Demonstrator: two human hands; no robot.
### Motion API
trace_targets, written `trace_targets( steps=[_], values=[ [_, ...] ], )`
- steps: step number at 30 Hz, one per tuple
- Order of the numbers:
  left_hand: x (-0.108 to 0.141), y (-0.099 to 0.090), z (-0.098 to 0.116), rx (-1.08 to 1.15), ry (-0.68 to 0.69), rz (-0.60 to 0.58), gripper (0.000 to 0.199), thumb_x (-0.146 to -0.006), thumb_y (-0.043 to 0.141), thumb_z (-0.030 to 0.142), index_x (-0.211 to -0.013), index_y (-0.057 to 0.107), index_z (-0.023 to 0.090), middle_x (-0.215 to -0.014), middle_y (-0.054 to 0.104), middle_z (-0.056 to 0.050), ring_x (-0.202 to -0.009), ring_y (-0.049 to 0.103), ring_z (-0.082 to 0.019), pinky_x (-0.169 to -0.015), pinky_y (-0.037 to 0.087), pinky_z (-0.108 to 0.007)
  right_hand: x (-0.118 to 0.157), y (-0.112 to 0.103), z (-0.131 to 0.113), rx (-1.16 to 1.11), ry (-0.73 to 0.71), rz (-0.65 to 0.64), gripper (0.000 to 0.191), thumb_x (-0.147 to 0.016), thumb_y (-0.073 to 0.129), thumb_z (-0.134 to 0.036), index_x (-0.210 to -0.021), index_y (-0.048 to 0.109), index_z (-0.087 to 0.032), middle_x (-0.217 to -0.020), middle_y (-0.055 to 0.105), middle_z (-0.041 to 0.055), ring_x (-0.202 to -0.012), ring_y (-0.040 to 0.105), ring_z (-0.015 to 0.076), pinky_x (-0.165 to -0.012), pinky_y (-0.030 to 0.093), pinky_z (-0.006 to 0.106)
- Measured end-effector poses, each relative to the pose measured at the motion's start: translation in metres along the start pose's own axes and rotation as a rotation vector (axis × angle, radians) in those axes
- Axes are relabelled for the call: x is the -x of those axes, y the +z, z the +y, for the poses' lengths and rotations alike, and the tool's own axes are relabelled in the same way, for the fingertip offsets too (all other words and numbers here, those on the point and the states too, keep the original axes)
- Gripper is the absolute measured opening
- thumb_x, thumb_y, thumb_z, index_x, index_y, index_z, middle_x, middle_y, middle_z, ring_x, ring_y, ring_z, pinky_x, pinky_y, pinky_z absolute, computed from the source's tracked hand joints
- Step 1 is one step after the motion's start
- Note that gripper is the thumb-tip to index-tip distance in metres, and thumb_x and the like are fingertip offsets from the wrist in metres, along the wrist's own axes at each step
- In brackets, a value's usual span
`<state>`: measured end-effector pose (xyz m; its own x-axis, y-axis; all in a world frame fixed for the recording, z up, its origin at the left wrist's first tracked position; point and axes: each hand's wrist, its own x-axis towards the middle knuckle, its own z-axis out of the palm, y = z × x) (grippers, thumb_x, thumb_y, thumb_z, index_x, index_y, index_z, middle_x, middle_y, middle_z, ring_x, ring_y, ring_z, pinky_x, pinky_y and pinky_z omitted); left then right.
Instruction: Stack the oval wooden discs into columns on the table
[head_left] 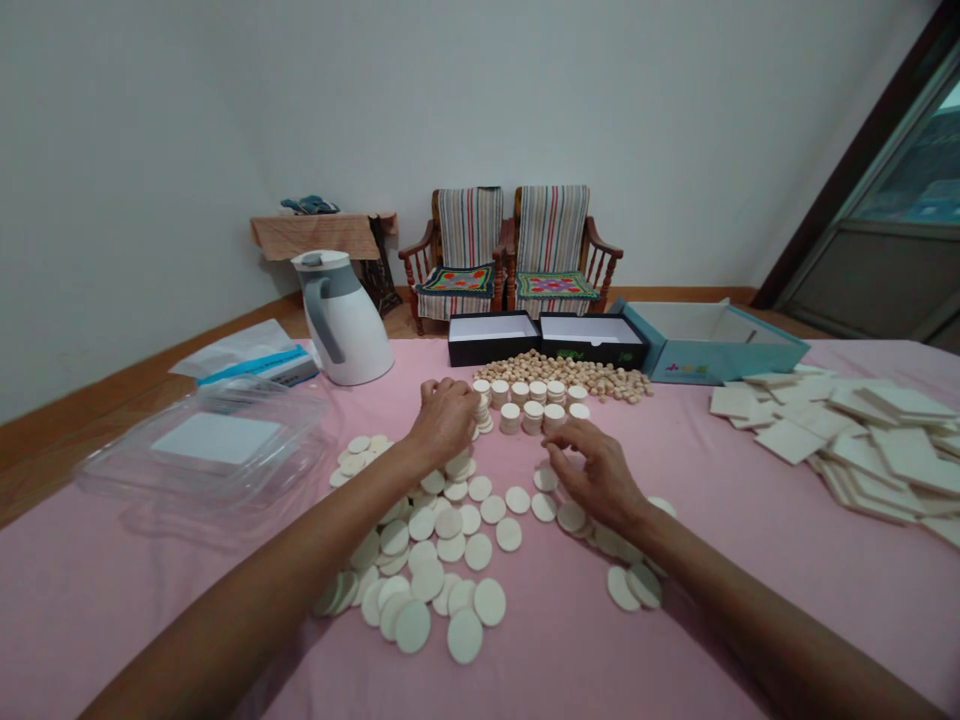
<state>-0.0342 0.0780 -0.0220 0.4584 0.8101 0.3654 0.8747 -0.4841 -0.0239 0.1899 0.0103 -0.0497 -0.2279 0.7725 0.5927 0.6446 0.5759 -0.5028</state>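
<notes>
My left hand (448, 418) is closed against the left side of a short, uneven stack of round wooden discs (484, 414). Its fingertips are partly hidden behind the hand and stack. My right hand (592, 470) hovers with loosely curved fingers, thumb and index apart, above loose discs (546, 479); I see nothing held in it. Between and beyond the hands stand two rows of neat disc stacks (533, 416). A wide scatter of pale loose discs (422, 523) lies under and beside my left forearm, and a smaller group (634, 587) lies by my right forearm.
Behind the stacks is a heap of small wooden beads (592, 376), with black boxes (495, 348) and a blue box (720, 345) beyond. Square wooden pieces (862, 430) lie right. At left are a white jug (352, 335) and clear plastic containers (202, 455) on the pink cloth (555, 640).
</notes>
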Motion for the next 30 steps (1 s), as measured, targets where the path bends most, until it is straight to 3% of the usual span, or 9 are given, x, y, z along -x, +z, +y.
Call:
trace_targets(
  steps=[4,10,13,21,30],
  values=[
    [-0.001,-0.002,-0.002,0.013,0.003,-0.02,0.025,-0.076,0.051,0.01,-0.091,0.068,0.02,-0.094,0.065,-0.009,-0.095,0.052,-0.026,-0.08,0.027,-0.042,-0.036,0.004,-0.01,0.074,-0.025,-0.108,0.022,-0.077,0.05,-0.013,-0.097,0.057,-0.016,-0.085,0.063,0.0058,-0.081,0.055,0.0182,-0.073,0.041,0.029],
    [0.0,-0.002,-0.002,0.029,0.013,-0.027,0.024,-0.079,0.05,0.014,-0.095,0.067,0.019,-0.099,0.065,-0.008,-0.097,0.052,-0.025,-0.081,0.028,-0.042,-0.097,0.03,-0.007,0.186,0.102,-0.346,0.03,-0.076,0.048,-0.009,-0.104,0.055,-0.014,-0.093,0.068,0.008,-0.084,0.06,0.0182,-0.073,0.041,0.026],
    [0.001,-0.003,-0.001,0.04,0.016,-0.027,0.024,-0.08,0.049,0.014,-0.096,0.067,0.019,-0.1,0.065,-0.008,-0.097,0.053,-0.025,-0.082,0.029,-0.041,-0.116,0.042,-0.007,0.235,0.085,-0.45,0.031,-0.077,0.048,-0.008,-0.106,0.056,-0.015,-0.099,0.069,0.0072,-0.089,0.061,0.0171,-0.075,0.041,0.024],
    [0.003,-0.002,-0.003,0.061,0.019,-0.015,0.025,-0.08,0.048,0.015,-0.101,0.061,0.018,-0.102,0.064,-0.008,-0.099,0.053,-0.026,-0.083,0.03,-0.041,-0.139,0.054,-0.014,0.278,0.024,-0.561,0.029,-0.079,0.055,-0.014,-0.108,0.057,-0.014,-0.101,0.068,0.0108,-0.093,0.062,0.0208,-0.073,0.042,0.025],
    [0.007,0.001,-0.006,0.084,0.015,-0.003,0.023,-0.078,0.048,0.013,-0.096,0.06,0.018,-0.104,0.064,-0.008,-0.101,0.053,-0.025,-0.084,0.03,-0.042,-0.158,0.057,-0.023,0.296,0.006,-0.699,0.026,-0.079,0.054,-0.013,-0.104,0.062,-0.014,-0.1,0.069,0.0093,-0.087,0.065,0.0181,-0.066,0.043,0.021]
  ],
)
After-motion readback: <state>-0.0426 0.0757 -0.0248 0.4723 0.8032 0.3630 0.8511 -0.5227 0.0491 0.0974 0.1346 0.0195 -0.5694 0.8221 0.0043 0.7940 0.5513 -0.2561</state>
